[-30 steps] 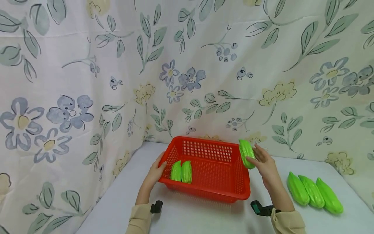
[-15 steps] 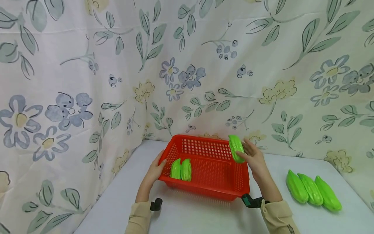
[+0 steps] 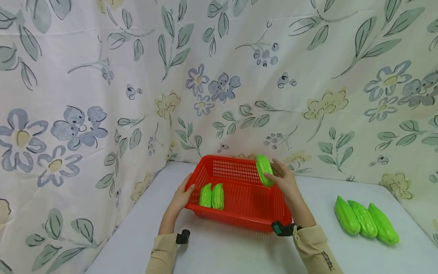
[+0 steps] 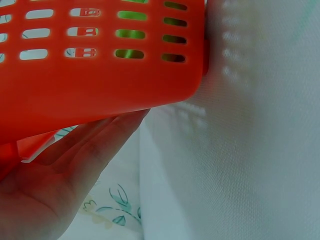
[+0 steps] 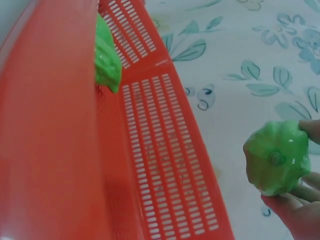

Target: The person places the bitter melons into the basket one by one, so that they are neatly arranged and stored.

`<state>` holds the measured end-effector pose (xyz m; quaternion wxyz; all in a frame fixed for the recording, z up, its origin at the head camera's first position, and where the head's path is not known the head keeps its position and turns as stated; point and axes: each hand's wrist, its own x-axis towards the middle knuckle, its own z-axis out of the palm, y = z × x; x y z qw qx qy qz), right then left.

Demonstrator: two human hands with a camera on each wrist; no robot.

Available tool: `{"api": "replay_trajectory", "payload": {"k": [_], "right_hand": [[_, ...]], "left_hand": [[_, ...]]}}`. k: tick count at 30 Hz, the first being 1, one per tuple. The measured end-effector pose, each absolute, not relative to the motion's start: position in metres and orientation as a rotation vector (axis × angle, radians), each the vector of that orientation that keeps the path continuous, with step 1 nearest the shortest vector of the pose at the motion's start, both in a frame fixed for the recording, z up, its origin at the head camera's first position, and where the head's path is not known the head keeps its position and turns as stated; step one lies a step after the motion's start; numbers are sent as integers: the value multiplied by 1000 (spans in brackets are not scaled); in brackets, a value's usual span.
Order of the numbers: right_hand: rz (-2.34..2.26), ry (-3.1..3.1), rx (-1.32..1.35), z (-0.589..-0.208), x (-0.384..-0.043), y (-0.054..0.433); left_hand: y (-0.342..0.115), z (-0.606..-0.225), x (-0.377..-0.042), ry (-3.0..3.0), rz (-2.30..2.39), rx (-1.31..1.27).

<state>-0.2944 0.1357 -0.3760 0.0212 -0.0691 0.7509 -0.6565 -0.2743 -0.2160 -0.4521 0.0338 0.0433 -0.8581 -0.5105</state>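
In the head view a red plastic basket [image 3: 236, 217] with slotted walls stands on the table. My left hand [image 3: 180, 198] grips its left end, thumb over the rim; the left wrist view shows the fingers [image 4: 107, 137] against the outside of the basket, under its rim. Over the basket's right part, my right hand [image 3: 285, 182] pinches a ridged green bitter melon [image 3: 263, 170] between thumb and fingers. The right wrist view shows that melon end-on, above the basket wall. Inside, at the left end, a bitter melon [image 3: 205, 196] lies beside another bitter melon [image 3: 218, 196].
To the right of the basket, three more bitter melons lie side by side on the white table [image 3: 219, 251], the middle melon [image 3: 363, 219] between the others. A floral cloth [image 3: 239, 95] hangs behind the table and along its left side.
My right hand has carried the bitter melon leftward, from the basket's right rim to over its inside. The left hand stays on the basket's left end.
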Motion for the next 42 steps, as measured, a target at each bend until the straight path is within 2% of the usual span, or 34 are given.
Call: {"api": "replay_trajectory", "payload": {"k": [35,42], "right_hand": [[-2064,2168,-233,-367,-309,74],[-2066,2147,-225,-374,-316,62]], "left_hand": [[-217,-453,-276,-2630,-1567,128],[-216,-454,-277,-2618,-1602,124]]}}
